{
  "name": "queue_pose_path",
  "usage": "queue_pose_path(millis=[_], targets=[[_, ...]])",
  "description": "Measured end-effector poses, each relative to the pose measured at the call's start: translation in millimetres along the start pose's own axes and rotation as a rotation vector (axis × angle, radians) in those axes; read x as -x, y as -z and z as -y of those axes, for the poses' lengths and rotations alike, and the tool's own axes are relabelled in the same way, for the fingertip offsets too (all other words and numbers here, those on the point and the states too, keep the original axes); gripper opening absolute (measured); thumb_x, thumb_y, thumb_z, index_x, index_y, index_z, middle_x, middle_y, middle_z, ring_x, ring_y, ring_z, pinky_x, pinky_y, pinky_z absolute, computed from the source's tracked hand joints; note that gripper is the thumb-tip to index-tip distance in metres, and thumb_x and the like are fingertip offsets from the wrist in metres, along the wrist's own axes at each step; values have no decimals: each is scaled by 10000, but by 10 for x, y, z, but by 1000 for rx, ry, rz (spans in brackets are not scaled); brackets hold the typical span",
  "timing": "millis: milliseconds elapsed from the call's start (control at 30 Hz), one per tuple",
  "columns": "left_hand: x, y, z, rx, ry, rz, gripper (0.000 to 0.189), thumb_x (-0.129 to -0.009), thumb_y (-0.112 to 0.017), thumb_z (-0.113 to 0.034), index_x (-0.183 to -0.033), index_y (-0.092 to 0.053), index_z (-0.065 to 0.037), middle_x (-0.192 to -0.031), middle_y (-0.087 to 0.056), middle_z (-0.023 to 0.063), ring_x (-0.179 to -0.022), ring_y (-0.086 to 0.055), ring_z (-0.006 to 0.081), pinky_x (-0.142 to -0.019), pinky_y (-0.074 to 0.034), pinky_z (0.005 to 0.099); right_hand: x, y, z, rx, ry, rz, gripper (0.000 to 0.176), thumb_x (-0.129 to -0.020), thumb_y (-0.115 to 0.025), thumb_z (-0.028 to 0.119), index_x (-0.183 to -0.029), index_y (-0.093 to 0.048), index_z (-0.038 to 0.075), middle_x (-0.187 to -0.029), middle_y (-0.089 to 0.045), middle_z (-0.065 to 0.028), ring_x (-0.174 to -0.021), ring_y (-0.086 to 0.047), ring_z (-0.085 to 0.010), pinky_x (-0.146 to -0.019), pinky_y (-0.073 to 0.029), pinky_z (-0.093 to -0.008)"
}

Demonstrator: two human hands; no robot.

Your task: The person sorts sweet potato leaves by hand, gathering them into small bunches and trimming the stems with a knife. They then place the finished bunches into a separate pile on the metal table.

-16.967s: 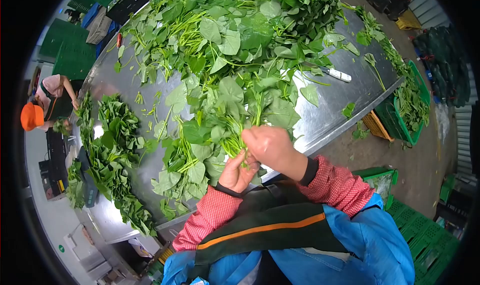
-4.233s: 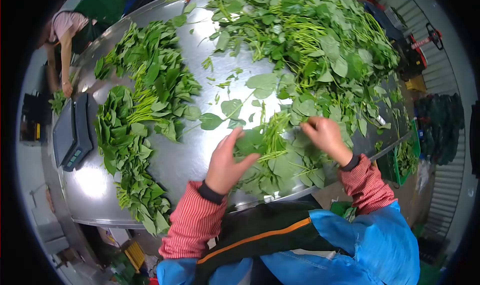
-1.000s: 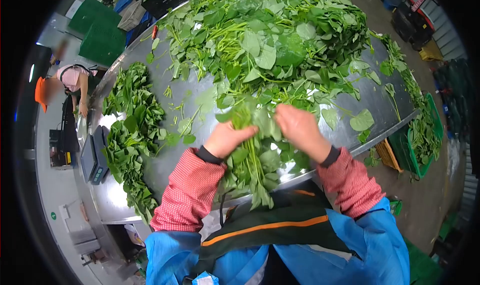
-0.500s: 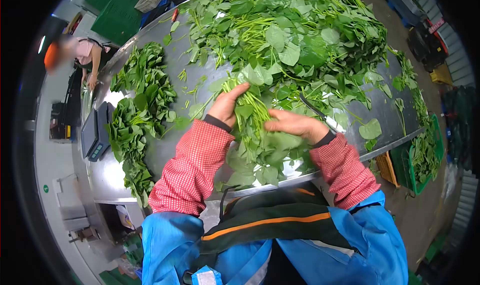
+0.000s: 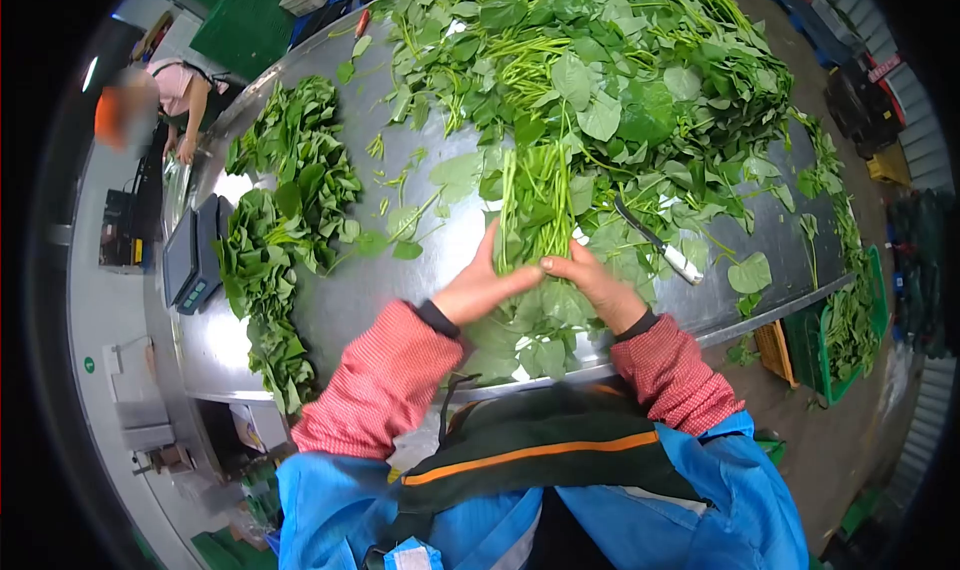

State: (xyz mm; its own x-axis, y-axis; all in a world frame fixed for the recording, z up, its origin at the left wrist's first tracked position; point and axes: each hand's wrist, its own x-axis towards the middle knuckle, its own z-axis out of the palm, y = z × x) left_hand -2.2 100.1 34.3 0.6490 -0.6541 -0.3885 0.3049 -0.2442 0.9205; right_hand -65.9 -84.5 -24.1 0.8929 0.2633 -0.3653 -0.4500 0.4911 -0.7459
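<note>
Shiny steel surface (image 5: 400, 305) | bundle of green long-stemmed leaves (image 5: 535, 205) lay lengthwise, stem ends pointing away | left hand (image 5: 485, 288) and right hand (image 5: 600, 288) pinched its waist from either side

On the rounded steel counter (image 5: 330, 310), the large heap of loose green leaves (image 5: 600, 60) lay at the far side. Before it, the bundle of green stems (image 5: 535, 205) was held between the left hand (image 5: 485, 285) and right hand (image 5: 595, 285). The white-handled knife (image 5: 660, 245) lay just right of the bundle. Rows of stacked green leaf bunches (image 5: 280, 230) lay along the left, and the flat grey scale (image 5: 190, 255) sat beyond them at the rim.
</note>
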Motion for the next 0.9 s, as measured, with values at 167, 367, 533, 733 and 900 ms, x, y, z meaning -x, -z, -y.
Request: queue_pose_path(millis=[167,367,533,733,900], targets=[[20,-213,478,-155,-269,-267,1206,-650,-860,-129,-1496,-7,-12,-1418,-356,211,-1307,-388,276,-1081,-335,358,-165,-94,-313,97,188,-26,697,-938,-535,446,-1428,-306,6,-1365,-462,-121,-1212,-481,-225,-1013,-394,-355],[189,-136,389,-697,-430,-608,1215,-601,-858,-101,-1489,-35,-8,-1341,-347,239,-1243,-406,385,-1062,-356,420,-202,-82,-214,449,95,264,699,-907,-601,470,-1410,-380,39,-1380,-454,-125,-1215,-477,-248,-1033,-384,-378],[110,105,879,-478,-446,-559,1190,-607,-814,-20,-1499,-27,-16,-1405,-339,244,-1293,-388,337,-1078,-333,396,-101,-204,-242,533,-181,213,761,-876,-654,426,-1439,-321,37,-1374,-457,-170,-1184,-519,-247,-978,-451,-358],[295,679,649,-903,-11,-406,1120,-605,-694,108,-1519,-88,-121,-1256,-429,285,-1133,-477,439,-992,-416,437,249,43,232,979,-135,13,539,-819,-683,442,-1088,-599,-18,-1016,-646,-173,-913,-636,-250,-716,-511,-359],[392,594,468,-821,-317,-386,1090,-623,-713,69,-1515,-108,-97,-1256,-462,271,-1134,-486,425,-1009,-403,432,97,-186,516,1425,694,-489,466,-765,-718,458,-958,-640,42,-889,-626,-139,-836,-611,-266,-712,-477,-380]])
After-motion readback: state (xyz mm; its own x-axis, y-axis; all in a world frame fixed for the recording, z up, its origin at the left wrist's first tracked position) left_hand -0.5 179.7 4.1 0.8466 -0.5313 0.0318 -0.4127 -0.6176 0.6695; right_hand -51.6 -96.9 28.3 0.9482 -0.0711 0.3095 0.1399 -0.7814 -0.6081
